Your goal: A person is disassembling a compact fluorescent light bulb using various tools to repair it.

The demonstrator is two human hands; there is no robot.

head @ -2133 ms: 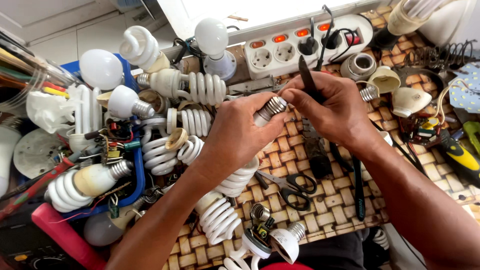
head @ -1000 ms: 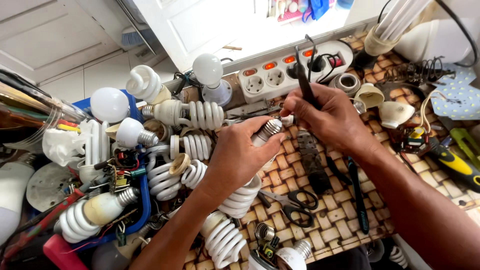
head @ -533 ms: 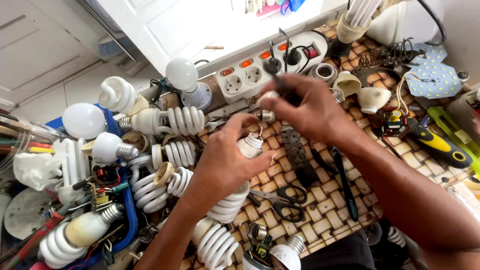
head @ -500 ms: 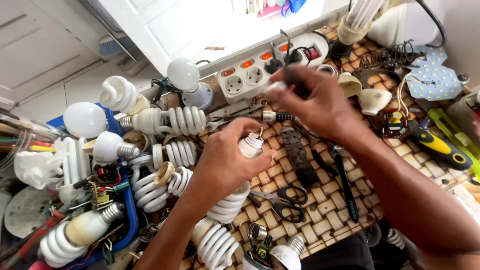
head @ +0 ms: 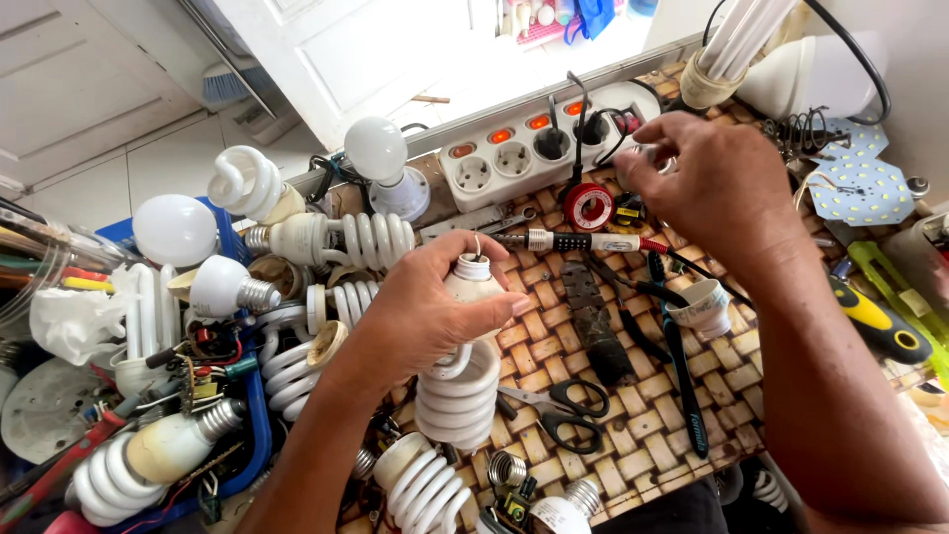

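Where spiral and round bulbs (head: 174, 229) heap at the frame's left, the left hand (head: 425, 316) at centre has its grip clamped on a spiral lamp (head: 463, 381) above the woven table (head: 554, 341). Scissors (head: 563, 405) lie lower centre. Beside a white four-socket strip (head: 534, 148), the right hand (head: 727, 188), upper right, pinches something too small to tell.

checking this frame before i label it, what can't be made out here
- Head view: what the right hand pinches near the power strip; its own fingers hide it, too small to tell.
- Head view: the base of the spiral bulb, mostly wrapped by the left hand.
- Head view: the white tubes at top right, cut off by the edge.
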